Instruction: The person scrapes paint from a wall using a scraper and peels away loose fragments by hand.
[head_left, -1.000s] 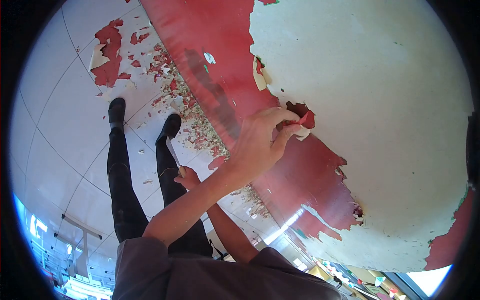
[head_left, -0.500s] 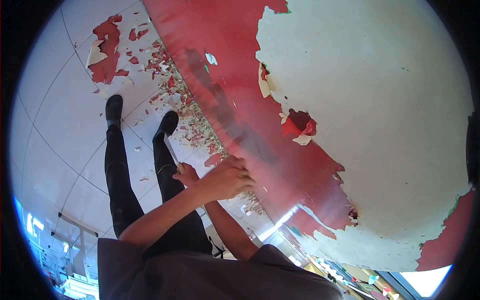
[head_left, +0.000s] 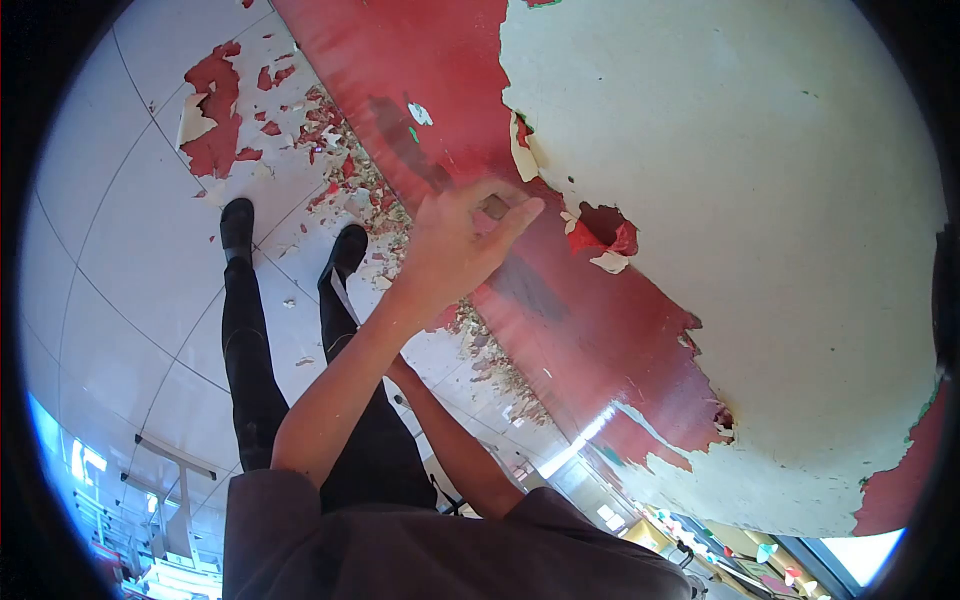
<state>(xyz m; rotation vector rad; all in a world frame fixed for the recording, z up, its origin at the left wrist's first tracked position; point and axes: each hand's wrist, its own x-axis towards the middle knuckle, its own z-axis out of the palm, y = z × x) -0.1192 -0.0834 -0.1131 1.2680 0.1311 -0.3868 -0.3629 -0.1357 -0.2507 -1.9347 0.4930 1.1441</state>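
Observation:
My left hand (head_left: 465, 240) is over the red painted surface (head_left: 620, 320), smeared by motion. Its thumb stands apart from the curved fingers, with a gap between them and nothing visible inside. Whether the fingertips touch the paint I cannot tell. Ragged, lifted paint flakes (head_left: 610, 240) are to the right of this hand, at the edge of the pale bare patch (head_left: 780, 250). My right hand (head_left: 397, 372) is low in front of my legs, mostly hidden behind my left forearm. A thin, pale knife blade (head_left: 343, 297) sticks out from there toward my right shoe; its handle is covered.
Crumbled paint chips (head_left: 350, 165) line the foot of the red surface. A large peeled red sheet (head_left: 212, 120) lies on the white tiled floor (head_left: 110, 260), beyond my shoes (head_left: 238, 225). A metal-framed stand (head_left: 180, 480) is at the lower left.
My left hand has moved up along the red surface, away from my body, and its thumb has spread. My right hand has become largely covered by the left forearm. The view has shifted slightly.

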